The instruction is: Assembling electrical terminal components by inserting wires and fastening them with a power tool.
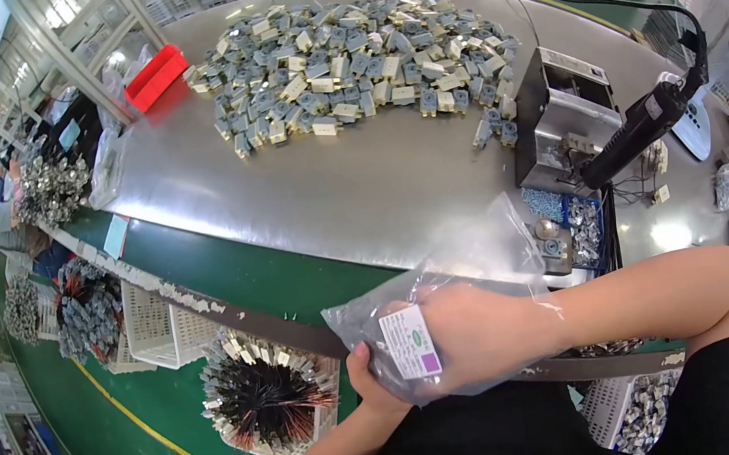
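Note:
A clear plastic bag (347, 320) with a white label (410, 342) is held in front of my body, near the table's front edge. My left hand (375, 384) is closed on the bag's lower left side, its thumb against the plastic. My right hand (480, 329) reaches in through the bag's mouth, and the plastic lies over its back and wrist. Label and film cover most of its fingers, so what it touches inside is hidden. Something greyish shows through the film beside the label.
A large heap of small grey and cream connector-like parts (355, 63) covers the metal table's (301, 200) far side. A red bin (156, 79) stands far left. At right are a metal machine (563, 110), a black tool (636, 136) and a blue tray (586, 232). Wire bundles (267, 391) fill a crate below.

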Demonstrator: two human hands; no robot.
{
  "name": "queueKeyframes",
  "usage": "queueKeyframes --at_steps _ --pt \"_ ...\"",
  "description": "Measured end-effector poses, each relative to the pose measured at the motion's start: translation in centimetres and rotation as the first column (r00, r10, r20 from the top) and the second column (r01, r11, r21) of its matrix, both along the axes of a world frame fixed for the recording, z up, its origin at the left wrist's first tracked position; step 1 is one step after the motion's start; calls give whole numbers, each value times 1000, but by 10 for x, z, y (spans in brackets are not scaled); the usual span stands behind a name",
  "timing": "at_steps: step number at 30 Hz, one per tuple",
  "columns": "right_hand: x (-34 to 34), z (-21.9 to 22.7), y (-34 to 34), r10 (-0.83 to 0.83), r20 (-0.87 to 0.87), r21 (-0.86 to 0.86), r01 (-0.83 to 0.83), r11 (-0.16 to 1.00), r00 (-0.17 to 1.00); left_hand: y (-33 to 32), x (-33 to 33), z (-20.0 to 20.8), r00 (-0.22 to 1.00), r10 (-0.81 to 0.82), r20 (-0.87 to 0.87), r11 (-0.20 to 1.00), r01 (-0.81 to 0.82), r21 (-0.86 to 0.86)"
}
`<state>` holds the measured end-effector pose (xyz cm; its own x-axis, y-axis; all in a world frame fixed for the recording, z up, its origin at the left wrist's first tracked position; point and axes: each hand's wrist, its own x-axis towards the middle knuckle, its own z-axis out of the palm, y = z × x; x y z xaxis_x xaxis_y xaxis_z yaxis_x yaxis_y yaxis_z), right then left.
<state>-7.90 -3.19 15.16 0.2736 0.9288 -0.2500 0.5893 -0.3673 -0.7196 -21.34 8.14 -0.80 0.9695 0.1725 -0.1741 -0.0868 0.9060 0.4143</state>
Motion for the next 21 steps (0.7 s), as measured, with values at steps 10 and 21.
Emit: queueKeyframes --at_steps 10,21 --pt "30 0 13 -84 -77 134 94 987 993 20 13 2 996 71 -61 985 -60 161" --pt "92 28 17 -216 -344 252 311 916 914 73 10 -30 942 270 199 955 -235 -182"
